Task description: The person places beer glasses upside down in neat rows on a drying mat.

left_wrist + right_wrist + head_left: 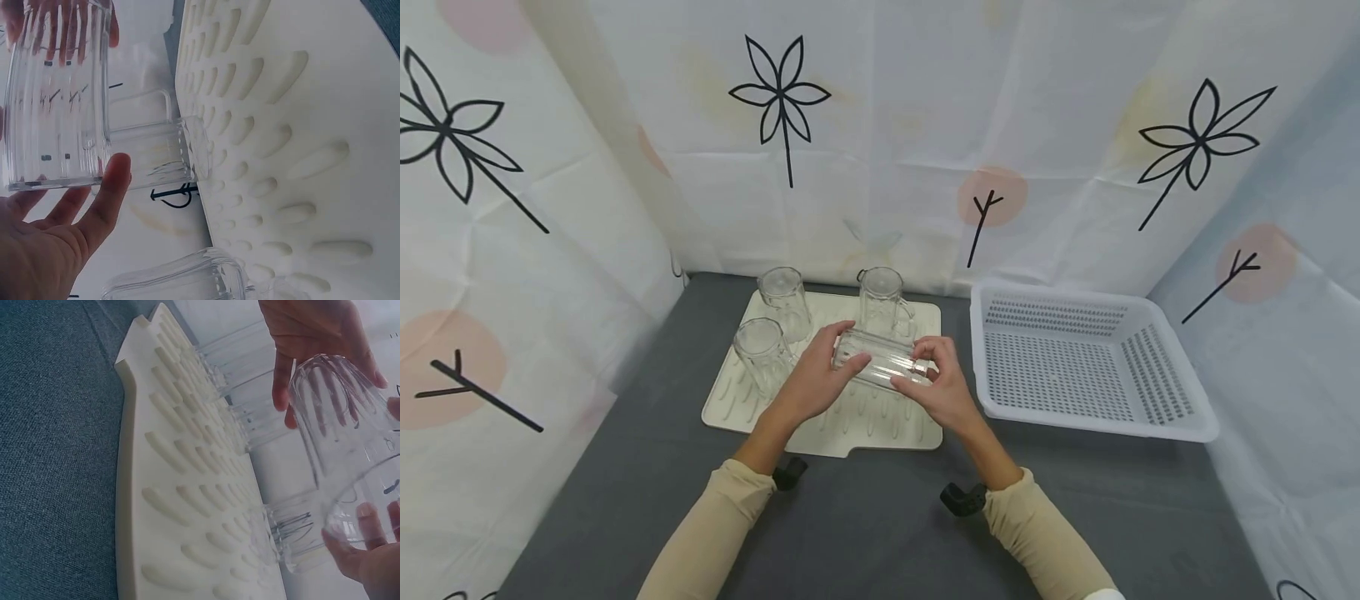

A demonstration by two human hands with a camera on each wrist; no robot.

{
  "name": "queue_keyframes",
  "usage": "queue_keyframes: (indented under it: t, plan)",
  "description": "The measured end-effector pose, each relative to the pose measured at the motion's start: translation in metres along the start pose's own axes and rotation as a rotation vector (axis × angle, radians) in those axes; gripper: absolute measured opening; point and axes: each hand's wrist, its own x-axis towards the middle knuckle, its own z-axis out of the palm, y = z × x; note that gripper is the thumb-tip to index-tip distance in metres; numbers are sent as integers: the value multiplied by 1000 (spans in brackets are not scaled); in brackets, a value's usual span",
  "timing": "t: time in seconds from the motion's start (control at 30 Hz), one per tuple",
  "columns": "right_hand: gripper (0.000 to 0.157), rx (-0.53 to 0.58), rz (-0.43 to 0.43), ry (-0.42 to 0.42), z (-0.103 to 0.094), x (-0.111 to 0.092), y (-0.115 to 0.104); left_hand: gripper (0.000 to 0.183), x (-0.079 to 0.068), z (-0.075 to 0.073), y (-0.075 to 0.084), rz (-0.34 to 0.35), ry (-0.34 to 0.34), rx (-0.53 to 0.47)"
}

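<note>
Both hands hold a clear ribbed drinking glass (880, 358) on its side above a cream draining mat (865, 425). My left hand (816, 375) grips the end on the left, thumb on the near side. My right hand (946, 387) has its thumb and fingers around the other end, the rim in the right wrist view. Through the glass wall (59, 125) fingers of the right hand show in the left wrist view. Upside down on the mat stand a glass mug (880, 300) with a handle at the back and two more glasses on the left, one farther back (785, 302), one nearer (763, 354).
A white perforated plastic basket (1097, 425) stands to the right of the mat. The grey cloth-covered table (872, 533) lies under everything. A patterned white curtain (880, 167) closes off the back and sides, close behind the mat and the basket.
</note>
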Motion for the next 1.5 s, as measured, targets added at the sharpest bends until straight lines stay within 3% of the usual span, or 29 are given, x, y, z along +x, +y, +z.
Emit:
queue_keyframes:
  t: [0.2,0.37,0.5,0.7,0.97,1.27,1.5]
  plan:
    - [83,-22,79,-64,-5,-1,0,71,0,-2,0,51,20,39]
    - [92,-65,103,-104,-8,1,12,68,-1,-3,1,91,19,63]
    - [81,-112,129,-85,-9,5,31,67,-1,-5,4,139,18,93]
    - [56,-255,104,-63,-9,8,30,63,-1,-10,7,224,34,130]
    - [43,-455,20,-38,-8,16,23,64,0,-14,6,317,38,149]
    - [30,-670,-49,-39,-9,15,14,66,-1,-16,12,457,62,305]
    - [30,-723,-99,-46,-9,12,13,67,-2,-18,15,489,33,330]
